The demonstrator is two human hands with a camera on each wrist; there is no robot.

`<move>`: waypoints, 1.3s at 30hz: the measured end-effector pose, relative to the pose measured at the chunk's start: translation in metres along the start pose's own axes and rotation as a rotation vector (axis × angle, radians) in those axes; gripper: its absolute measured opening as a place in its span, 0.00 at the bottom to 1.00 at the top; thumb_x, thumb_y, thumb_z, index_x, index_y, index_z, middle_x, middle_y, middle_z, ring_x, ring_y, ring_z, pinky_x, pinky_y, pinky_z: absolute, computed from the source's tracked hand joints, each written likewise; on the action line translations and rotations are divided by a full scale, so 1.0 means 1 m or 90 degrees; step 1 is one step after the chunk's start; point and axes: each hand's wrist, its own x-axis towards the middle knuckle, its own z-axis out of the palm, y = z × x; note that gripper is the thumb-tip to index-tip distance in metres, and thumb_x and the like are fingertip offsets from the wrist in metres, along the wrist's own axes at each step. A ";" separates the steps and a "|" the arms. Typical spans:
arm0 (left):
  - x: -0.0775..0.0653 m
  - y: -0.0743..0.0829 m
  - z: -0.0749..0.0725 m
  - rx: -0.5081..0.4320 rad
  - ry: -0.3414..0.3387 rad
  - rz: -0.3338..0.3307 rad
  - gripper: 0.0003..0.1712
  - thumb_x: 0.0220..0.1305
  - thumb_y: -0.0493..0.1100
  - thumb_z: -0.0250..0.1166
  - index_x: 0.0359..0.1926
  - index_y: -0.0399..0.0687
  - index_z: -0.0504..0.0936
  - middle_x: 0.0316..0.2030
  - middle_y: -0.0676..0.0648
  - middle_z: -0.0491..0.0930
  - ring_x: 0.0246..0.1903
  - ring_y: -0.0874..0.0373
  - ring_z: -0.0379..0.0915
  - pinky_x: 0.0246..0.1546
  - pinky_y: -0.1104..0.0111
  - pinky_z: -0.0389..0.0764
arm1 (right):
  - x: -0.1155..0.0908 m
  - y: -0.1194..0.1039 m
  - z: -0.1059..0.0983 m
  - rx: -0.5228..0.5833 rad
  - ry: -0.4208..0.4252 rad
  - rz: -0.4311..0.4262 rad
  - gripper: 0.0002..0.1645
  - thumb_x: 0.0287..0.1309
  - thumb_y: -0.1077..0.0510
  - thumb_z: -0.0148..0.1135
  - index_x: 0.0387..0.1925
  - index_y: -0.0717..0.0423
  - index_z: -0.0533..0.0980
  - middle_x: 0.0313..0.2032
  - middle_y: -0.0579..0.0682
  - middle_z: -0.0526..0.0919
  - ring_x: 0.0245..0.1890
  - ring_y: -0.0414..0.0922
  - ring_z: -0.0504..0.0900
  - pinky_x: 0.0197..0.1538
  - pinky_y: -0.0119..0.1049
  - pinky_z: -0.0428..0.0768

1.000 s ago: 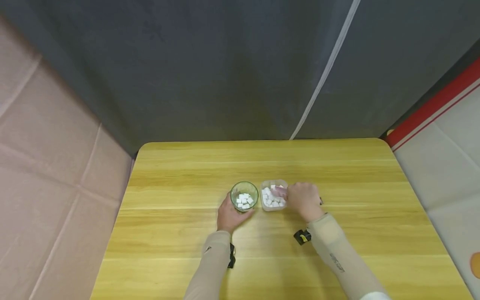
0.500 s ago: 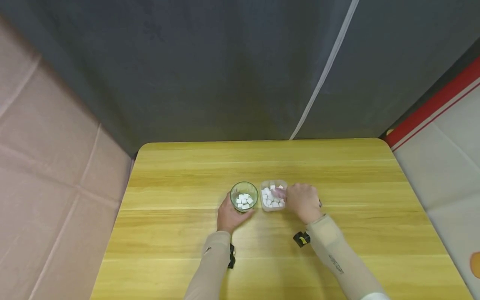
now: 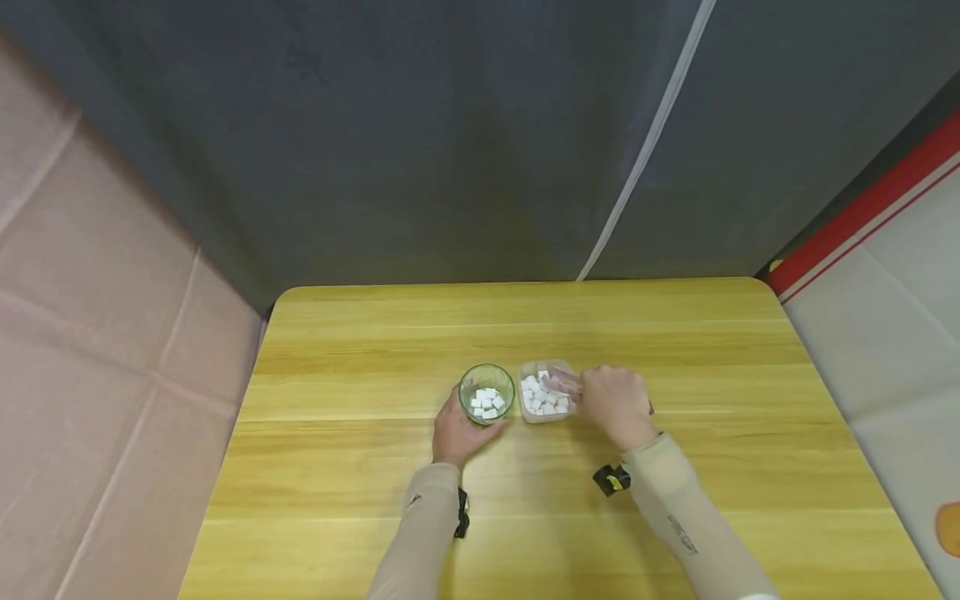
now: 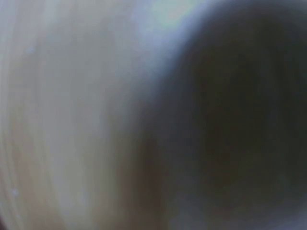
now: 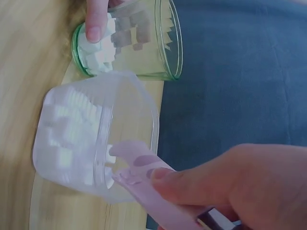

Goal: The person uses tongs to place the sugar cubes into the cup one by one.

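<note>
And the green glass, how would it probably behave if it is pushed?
The green glass would likely slide before tipping if pushed low, since white cubes sit at its bottom. Clear and glossy, it looks stiff and possibly fragile. Being round, it might roll if toppled.

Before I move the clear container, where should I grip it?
Probably pinch the clear container by its near wall, from the head camera's side: it's upright, rim exposed there, while the glass crowds its left and pink tongs cross its right.
</note>
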 end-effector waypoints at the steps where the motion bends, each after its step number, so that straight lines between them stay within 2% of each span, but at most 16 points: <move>1: 0.000 0.000 0.000 -0.001 0.000 -0.001 0.55 0.30 0.67 0.72 0.60 0.50 0.64 0.48 0.46 0.77 0.47 0.48 0.74 0.47 0.53 0.76 | 0.000 -0.001 0.000 0.003 -0.009 0.003 0.28 0.54 0.41 0.57 0.10 0.55 0.67 0.08 0.45 0.63 0.10 0.39 0.61 0.11 0.29 0.65; 4: 0.000 0.000 0.000 -0.001 0.002 0.001 0.54 0.30 0.67 0.72 0.60 0.50 0.65 0.47 0.46 0.77 0.47 0.48 0.74 0.47 0.53 0.76 | 0.002 -0.005 0.000 0.014 -0.050 0.017 0.31 0.56 0.38 0.53 0.08 0.52 0.63 0.09 0.44 0.62 0.11 0.39 0.60 0.12 0.30 0.64; 8: 0.001 0.001 0.000 -0.004 0.002 0.003 0.54 0.30 0.67 0.72 0.59 0.49 0.65 0.47 0.46 0.77 0.46 0.48 0.74 0.46 0.53 0.77 | 0.007 -0.013 0.001 0.024 -0.104 0.029 0.29 0.58 0.40 0.51 0.10 0.53 0.65 0.11 0.47 0.66 0.13 0.41 0.63 0.15 0.32 0.67; 11: 0.001 0.001 -0.001 -0.007 0.005 0.003 0.54 0.30 0.66 0.73 0.59 0.50 0.65 0.47 0.46 0.77 0.47 0.48 0.74 0.46 0.52 0.76 | 0.009 -0.017 0.000 0.017 -0.111 0.030 0.26 0.59 0.43 0.52 0.12 0.54 0.66 0.12 0.48 0.68 0.14 0.41 0.65 0.15 0.32 0.68; 16: 0.000 -0.001 -0.001 -0.008 0.007 0.005 0.53 0.30 0.66 0.73 0.59 0.51 0.65 0.47 0.46 0.77 0.47 0.48 0.74 0.47 0.52 0.76 | 0.011 -0.019 0.002 0.000 -0.087 0.030 0.24 0.58 0.48 0.54 0.11 0.55 0.67 0.11 0.47 0.68 0.12 0.40 0.64 0.14 0.30 0.67; 19: 0.000 -0.001 0.000 -0.004 0.007 0.006 0.53 0.30 0.66 0.73 0.59 0.51 0.65 0.47 0.46 0.77 0.47 0.48 0.74 0.47 0.52 0.76 | 0.010 -0.015 0.006 -0.007 -0.053 0.024 0.24 0.57 0.49 0.56 0.11 0.56 0.67 0.10 0.47 0.67 0.11 0.40 0.64 0.12 0.30 0.67; 23: 0.000 0.000 0.001 -0.007 0.006 0.006 0.54 0.30 0.66 0.73 0.59 0.51 0.65 0.47 0.46 0.77 0.47 0.48 0.74 0.47 0.52 0.76 | 0.007 -0.007 0.011 0.014 -0.017 0.014 0.19 0.55 0.51 0.58 0.14 0.58 0.70 0.11 0.48 0.67 0.11 0.41 0.66 0.11 0.32 0.68; 26: 0.000 -0.001 0.002 -0.007 0.005 0.007 0.53 0.30 0.67 0.72 0.59 0.51 0.65 0.48 0.47 0.77 0.47 0.49 0.74 0.47 0.53 0.76 | 0.004 -0.004 0.011 0.034 -0.012 0.006 0.16 0.55 0.53 0.58 0.18 0.59 0.73 0.12 0.48 0.67 0.11 0.41 0.66 0.11 0.31 0.68; 34: 0.000 -0.001 0.002 -0.002 0.005 0.016 0.54 0.30 0.68 0.71 0.60 0.51 0.64 0.48 0.48 0.77 0.47 0.51 0.74 0.48 0.54 0.76 | -0.001 0.002 0.004 0.019 0.025 -0.001 0.20 0.50 0.45 0.63 0.26 0.59 0.78 0.11 0.47 0.67 0.10 0.40 0.65 0.09 0.29 0.66; 39: 0.001 0.001 0.001 -0.003 0.005 0.013 0.54 0.30 0.67 0.72 0.59 0.51 0.65 0.47 0.48 0.77 0.47 0.50 0.74 0.47 0.54 0.76 | -0.002 0.004 0.000 0.010 0.041 0.003 0.21 0.48 0.44 0.64 0.24 0.60 0.78 0.10 0.47 0.66 0.09 0.40 0.64 0.09 0.28 0.65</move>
